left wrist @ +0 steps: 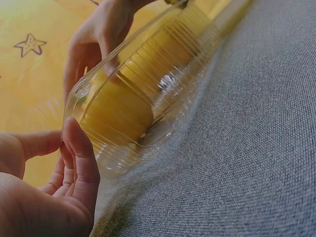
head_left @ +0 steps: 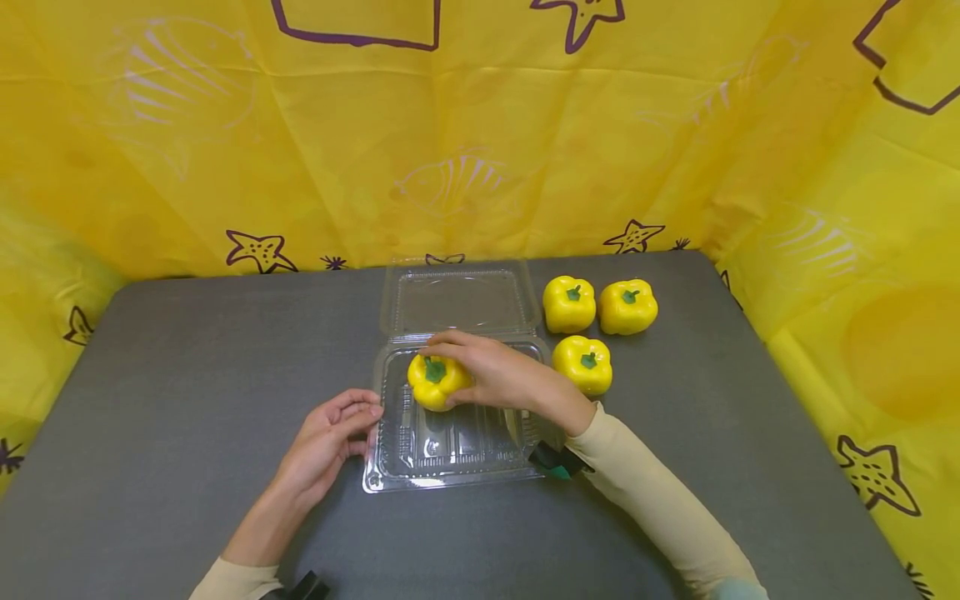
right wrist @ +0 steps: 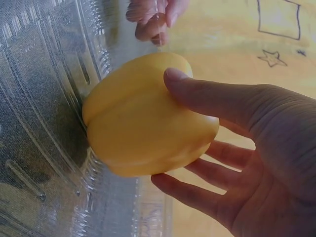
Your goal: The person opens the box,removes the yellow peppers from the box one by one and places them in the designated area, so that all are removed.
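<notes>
A yellow bell pepper (head_left: 437, 382) with a green stem is in the left part of a clear plastic clamshell container (head_left: 465, 458). My right hand (head_left: 495, 371) holds this pepper between thumb and fingers; the right wrist view shows the thumb on one side of the pepper (right wrist: 143, 118) and fingers on the other. At the container's left edge, my left hand (head_left: 333, 437) pinches the rim between thumb and fingers. In the left wrist view the left hand (left wrist: 64, 173) grips that rim, and the pepper (left wrist: 118, 108) shows through the clear wall.
Three more yellow bell peppers stand right of the container: one at back left (head_left: 569, 305), one at back right (head_left: 628, 307), one nearer (head_left: 582, 365). The container's lid (head_left: 461, 300) lies folded back toward the yellow patterned cloth (head_left: 480, 125). A grey tabletop (head_left: 225, 375) lies beneath.
</notes>
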{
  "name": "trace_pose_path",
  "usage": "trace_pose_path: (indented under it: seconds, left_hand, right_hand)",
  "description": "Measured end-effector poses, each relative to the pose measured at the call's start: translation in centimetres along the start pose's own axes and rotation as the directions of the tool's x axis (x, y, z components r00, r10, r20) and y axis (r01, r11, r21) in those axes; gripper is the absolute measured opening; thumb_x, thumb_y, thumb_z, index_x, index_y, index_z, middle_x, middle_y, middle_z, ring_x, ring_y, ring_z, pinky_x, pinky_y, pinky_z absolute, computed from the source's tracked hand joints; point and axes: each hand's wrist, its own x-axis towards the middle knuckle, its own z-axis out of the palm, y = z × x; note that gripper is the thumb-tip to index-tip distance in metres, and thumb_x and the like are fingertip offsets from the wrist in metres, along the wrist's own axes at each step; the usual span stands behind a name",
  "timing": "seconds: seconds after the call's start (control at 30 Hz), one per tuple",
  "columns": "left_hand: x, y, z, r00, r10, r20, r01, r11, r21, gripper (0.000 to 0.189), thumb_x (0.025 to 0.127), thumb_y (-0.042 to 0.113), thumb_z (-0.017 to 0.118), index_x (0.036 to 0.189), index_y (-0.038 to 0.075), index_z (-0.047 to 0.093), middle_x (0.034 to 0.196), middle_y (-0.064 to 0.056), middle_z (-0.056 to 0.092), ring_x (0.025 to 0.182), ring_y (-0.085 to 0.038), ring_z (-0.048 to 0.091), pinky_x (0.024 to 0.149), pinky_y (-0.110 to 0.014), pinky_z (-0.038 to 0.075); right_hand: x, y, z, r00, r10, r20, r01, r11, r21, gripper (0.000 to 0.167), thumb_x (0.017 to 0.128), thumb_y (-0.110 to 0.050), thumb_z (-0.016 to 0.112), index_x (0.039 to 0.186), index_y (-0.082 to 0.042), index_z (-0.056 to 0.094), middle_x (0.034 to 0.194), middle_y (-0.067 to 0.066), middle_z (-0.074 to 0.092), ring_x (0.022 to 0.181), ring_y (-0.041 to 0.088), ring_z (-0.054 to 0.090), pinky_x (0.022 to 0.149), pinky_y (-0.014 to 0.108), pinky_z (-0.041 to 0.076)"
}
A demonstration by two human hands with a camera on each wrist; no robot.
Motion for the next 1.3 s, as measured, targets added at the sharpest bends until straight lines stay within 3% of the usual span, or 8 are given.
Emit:
trace_pose_path:
  seconds: [0.6, 0.93, 1.3]
  left_hand:
    - [-0.1, 0.1, 0.2, 1.0, -0.012, -0.028, 0.012, 1.0, 0.017, 0.018, 0.094, 0.007, 0.063, 0.108, 0.0, 0.054, 0.082, -0.001, 0.065, 0.064, -0.011, 0.056, 0.057, -0.027, 0.053]
    - [-0.1, -0.1, 0.1, 1.0, 0.016, -0.003, -0.016, 1.0, -0.015, 0.014, 0.094, 0.005, 0.063, 0.106, 0.003, 0.056, 0.081, 0.0, 0.065, 0.063, -0.01, 0.056, 0.055, -0.026, 0.053]
    - [-0.2, -0.1, 0.1, 1.0, 0.014, 0.007, -0.014, 1.0, -0.021, 0.016, 0.094, 0.006, 0.063, 0.107, 0.001, 0.055, 0.081, 0.0, 0.064, 0.063, -0.01, 0.056, 0.055, -0.026, 0.052]
  right_hand:
    - [-0.7, 0.0, 0.0, 0.998, 0.049, -0.034, -0.048, 0.999, 0.009, 0.069, 0.077, -0.026, 0.085, 0.135, -0.003, 0.055, 0.137, 0.011, 0.051, 0.125, 0.026, 0.051, 0.108, 0.037, 0.04]
    - [-1.5, -0.1, -0.2, 0.996, 0.085, -0.037, -0.084, 0.996, 0.026, 0.07, 0.077, -0.025, 0.085, 0.136, -0.004, 0.055, 0.137, 0.009, 0.05, 0.122, 0.025, 0.054, 0.104, 0.037, 0.045]
    - [-2.4, -0.1, -0.5, 0.995, 0.063, -0.083, -0.064, 0.998, -0.01, 0.068, 0.079, -0.025, 0.084, 0.137, -0.005, 0.054, 0.137, 0.009, 0.051, 0.121, 0.025, 0.055, 0.101, 0.037, 0.047]
